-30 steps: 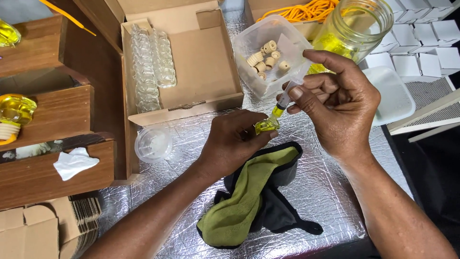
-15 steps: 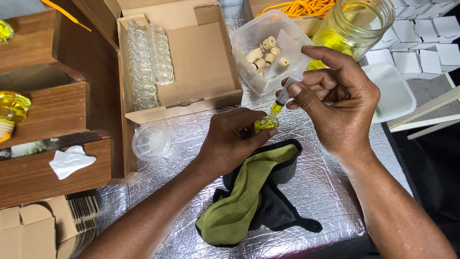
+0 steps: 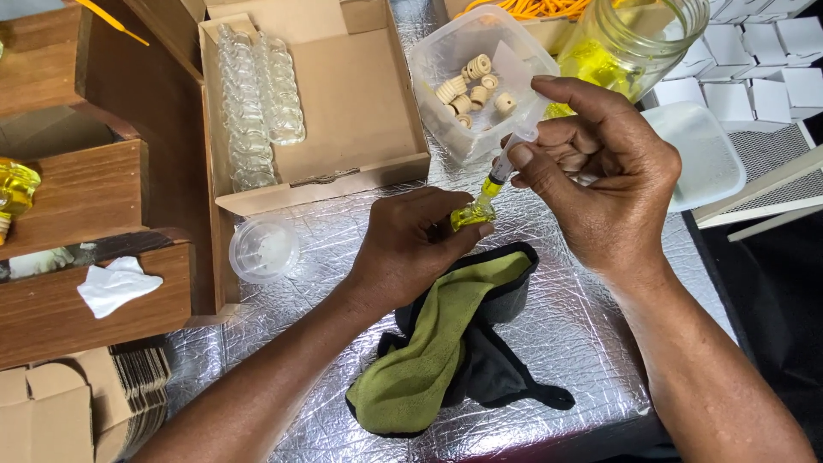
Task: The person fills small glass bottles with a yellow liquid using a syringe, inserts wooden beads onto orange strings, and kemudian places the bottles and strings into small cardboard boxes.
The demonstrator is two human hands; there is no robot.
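The foil-covered bench (image 3: 549,343) shows bare room only at lower centre and right; wooden shelves (image 3: 94,197) wall the left edge. An open cardboard box (image 3: 351,103) of small glass bottles fills the upper centre. At mid-frame, the left hand (image 3: 411,249) is closed around a tiny yellow-filled bottle (image 3: 470,216), just above the green cloth (image 3: 429,351). The right hand (image 3: 591,180) pinches a syringe (image 3: 501,167), tip at the bottle's mouth.

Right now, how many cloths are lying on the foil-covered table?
2: a green cloth draped over a black cloth, both just below the left hand. More may be hidden underneath.
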